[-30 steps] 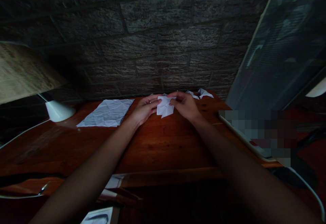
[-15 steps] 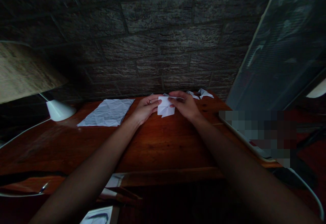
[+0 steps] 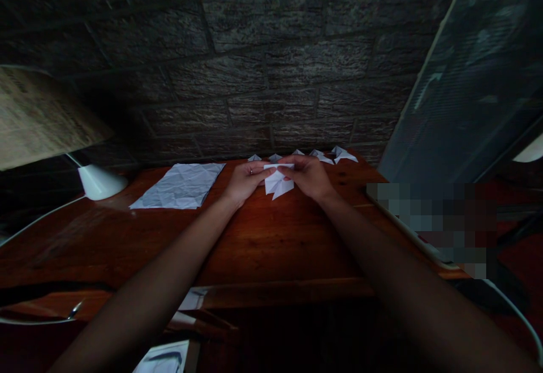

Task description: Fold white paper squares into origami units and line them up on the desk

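Note:
A small folded white paper piece (image 3: 277, 181) lies near the back of a reddish wooden desk (image 3: 263, 237). My left hand (image 3: 245, 180) pinches its left side, a ring on one finger. My right hand (image 3: 308, 175) pinches its right and top edge, fingers curled over the paper. Both hands rest low on the desk, close together with the paper between them.
A creased flat paper sheet (image 3: 180, 185) lies to the left. Several small folded paper pieces (image 3: 335, 155) line the back edge by the brick wall. A white lamp base (image 3: 100, 181) stands far left under its shade. A blurred flat object (image 3: 428, 220) lies at right.
My hands have closed in on the paper, which looks narrower now. More of the small folded pieces behind my hands show.

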`<state>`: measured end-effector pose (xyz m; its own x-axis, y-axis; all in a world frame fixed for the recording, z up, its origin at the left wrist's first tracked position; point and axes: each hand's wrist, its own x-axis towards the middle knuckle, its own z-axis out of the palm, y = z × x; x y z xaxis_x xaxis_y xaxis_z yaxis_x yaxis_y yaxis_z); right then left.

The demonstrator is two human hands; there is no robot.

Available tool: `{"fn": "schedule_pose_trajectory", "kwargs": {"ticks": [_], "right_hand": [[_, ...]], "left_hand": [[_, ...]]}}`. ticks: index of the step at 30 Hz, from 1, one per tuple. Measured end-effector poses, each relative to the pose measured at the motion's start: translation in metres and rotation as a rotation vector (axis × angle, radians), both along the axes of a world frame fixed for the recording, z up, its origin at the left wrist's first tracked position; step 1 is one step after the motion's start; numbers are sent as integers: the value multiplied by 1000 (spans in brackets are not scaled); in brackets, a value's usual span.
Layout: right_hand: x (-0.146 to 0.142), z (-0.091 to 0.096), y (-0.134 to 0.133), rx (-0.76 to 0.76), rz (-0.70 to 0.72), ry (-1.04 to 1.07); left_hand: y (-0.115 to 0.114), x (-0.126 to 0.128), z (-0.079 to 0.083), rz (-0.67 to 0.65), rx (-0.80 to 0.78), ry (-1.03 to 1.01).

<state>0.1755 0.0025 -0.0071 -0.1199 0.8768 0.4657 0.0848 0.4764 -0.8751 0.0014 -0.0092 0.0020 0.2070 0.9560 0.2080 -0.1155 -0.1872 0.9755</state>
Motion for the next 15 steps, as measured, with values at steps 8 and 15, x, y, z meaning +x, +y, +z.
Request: {"fn": "schedule_pose_trajectory", "kwargs": {"ticks": [8, 15], "right_hand": [[0, 4, -4, -18, 18, 42], [-1, 3, -2, -68, 36, 111]], "left_hand": [[4, -4, 0, 38, 74, -32], [5, -4, 0, 94, 73, -55]]}}
